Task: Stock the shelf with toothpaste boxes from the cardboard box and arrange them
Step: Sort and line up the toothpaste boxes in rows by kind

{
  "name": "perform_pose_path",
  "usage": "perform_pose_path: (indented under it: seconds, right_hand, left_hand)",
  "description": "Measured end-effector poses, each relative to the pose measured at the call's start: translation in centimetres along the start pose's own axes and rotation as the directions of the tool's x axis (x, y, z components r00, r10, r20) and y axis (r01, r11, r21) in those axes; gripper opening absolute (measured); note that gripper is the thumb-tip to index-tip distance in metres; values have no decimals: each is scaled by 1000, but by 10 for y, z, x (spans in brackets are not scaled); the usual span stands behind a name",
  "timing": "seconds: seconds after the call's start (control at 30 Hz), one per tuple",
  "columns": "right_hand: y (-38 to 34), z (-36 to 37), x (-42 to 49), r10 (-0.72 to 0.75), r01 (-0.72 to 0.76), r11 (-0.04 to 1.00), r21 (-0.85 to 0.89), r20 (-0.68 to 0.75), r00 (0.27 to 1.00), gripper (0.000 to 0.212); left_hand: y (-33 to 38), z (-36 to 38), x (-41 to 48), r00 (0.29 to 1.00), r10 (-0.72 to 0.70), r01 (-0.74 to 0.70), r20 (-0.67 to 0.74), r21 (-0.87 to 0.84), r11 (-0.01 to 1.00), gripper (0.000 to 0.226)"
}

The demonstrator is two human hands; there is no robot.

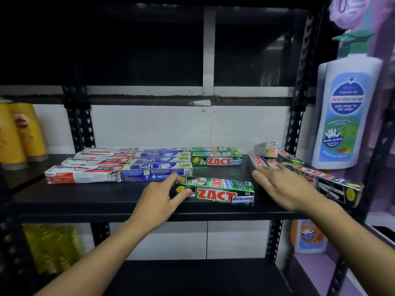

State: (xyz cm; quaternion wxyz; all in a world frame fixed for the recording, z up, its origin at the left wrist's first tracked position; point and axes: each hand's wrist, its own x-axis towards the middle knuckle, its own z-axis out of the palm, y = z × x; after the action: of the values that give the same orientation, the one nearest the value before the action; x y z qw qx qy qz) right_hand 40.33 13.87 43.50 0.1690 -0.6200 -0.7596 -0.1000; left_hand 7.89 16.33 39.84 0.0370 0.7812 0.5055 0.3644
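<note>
Pepsodent box (83, 174), Safi box (156, 169), ZACT box (215, 192)

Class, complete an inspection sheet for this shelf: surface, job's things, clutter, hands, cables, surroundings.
Surface: black shelf, boxes lying flat on it.
Job's things: Pepsodent row, Safi row and Zact stack lined up at the back; front Zact box askew near the edge; Zact heap unsorted at right.
Clutter: small silver box atop the heap.
Hands: left hand grips the front Zact box at its left end; right hand open, by the heap.
Cables: nothing seen.
Surroundings: wash bottle right; yellow containers left.
</note>
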Motion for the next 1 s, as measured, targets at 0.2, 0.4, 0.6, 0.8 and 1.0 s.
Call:
perform_pose_path:
  seconds: [0.2,0.4,0.6,0.8,1.0]
  right_hand:
    - [7,-9,-12,90,-104,985,-135,-108,990,54]
    - [-35,-9,-18,-53,88,958,274,-135,990,30]
    - [-56,7,2,-33,67,857,512,-75,997,46]
    - [-94,25,1,94,121,740,662,-279,956,58]
    - [-106,12,0,85,213,566,796,-313,946,57]
  left_hand:
    - [1,-1,1,999,-35,33,-24,-61,998,38]
    - [5,-6,0,998,-35,26,-57,-163,986,38]
    - [17,-14,15,969,-121,20,-217,-417,909,42]
    - [46,-27,30,936,-270,11,-226,-748,663,60]
    - [70,-36,44,971,-156,-38,-184,-753,656,66]
